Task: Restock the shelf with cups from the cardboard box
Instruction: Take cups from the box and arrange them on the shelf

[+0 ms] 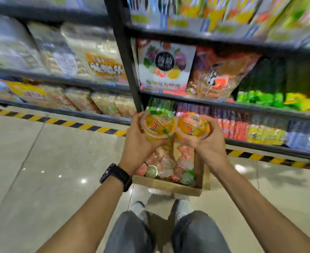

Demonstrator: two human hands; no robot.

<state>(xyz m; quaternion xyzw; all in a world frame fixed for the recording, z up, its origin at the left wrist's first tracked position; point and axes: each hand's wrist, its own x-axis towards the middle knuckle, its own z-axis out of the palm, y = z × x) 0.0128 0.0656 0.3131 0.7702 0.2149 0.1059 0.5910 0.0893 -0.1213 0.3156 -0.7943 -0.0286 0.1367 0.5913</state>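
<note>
Head view, looking down. The left hand and the right hand are raised directly above the cardboard box, each gripping one orange cup.

Left cup: above the far-left part of the box, tilted with its printed lid towards the camera. The left fingers are curled round its far rim and the thumb is clamped on its near rim.

Right cup: above the far-right part of the box, tilted the same way. The right fingers are wrapped round its outer side and the thumb lies under its near edge. The two cups sit side by side, with their rims touching or very nearly so.

The box stands open on the tiled floor, just beyond the person's shoes. Inside it lie further cups, packed close, with red, green and clear tops.

Immediately beyond the box stands the shelf. Its lowest tier holds green, purple and red packs, too blurred to read. Yellow-and-black hazard tape runs along the floor to the left and right of the box, at the foot of the shelf.

A black wristwatch sits on the left wrist, just left of the box's near-left corner.
</note>
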